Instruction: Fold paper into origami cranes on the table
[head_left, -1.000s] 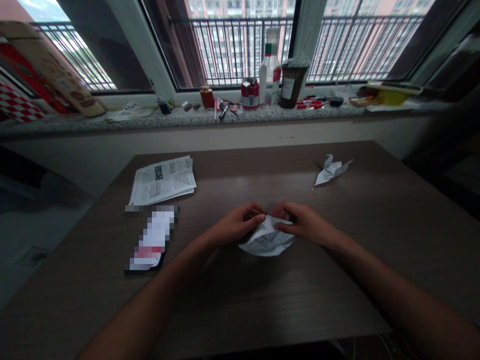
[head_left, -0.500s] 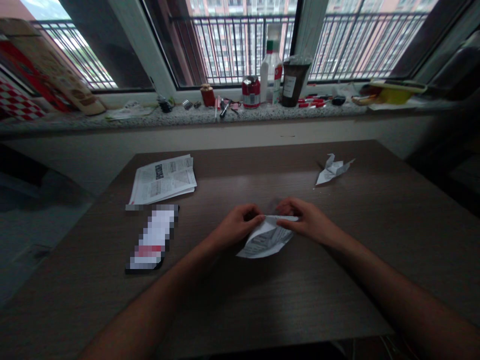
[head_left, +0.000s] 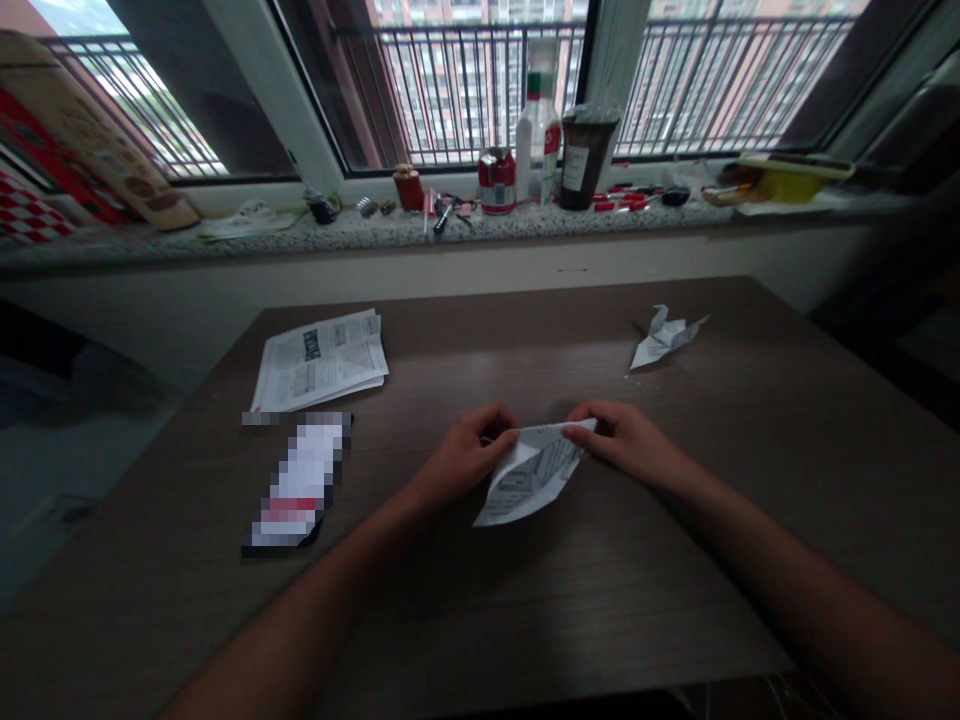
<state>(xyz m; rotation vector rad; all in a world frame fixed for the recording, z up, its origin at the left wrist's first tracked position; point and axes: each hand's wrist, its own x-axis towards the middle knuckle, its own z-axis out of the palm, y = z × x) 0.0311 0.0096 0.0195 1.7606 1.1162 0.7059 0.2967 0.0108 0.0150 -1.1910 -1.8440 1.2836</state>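
A folded sheet of newspaper [head_left: 531, 476] is held between my two hands over the middle of the table. My left hand [head_left: 478, 446] pinches its upper left edge, thumb on the near face. At the upper right corner, the thumb and fingers of my right hand [head_left: 611, 436] grip the same sheet. The paper hangs toward me, narrowing to a point at the lower left, with print showing on its near face. My curled fingers behind the paper are partly hidden. Beyond my right hand stands a folded paper crane [head_left: 663, 338].
A folded newspaper stack [head_left: 322, 360] lies at the table's far left, with a phone [head_left: 296, 485], its screen blurred out, nearer me. On the granite windowsill [head_left: 360, 238] stand a red can [head_left: 496, 182], a bottle [head_left: 531, 150], a dark lidded cup [head_left: 585, 160] and small tools.
My right hand has slid a little to the right along the paper's top edge, out to its corner. The left hand keeps its pinch, and the view has shifted slightly.
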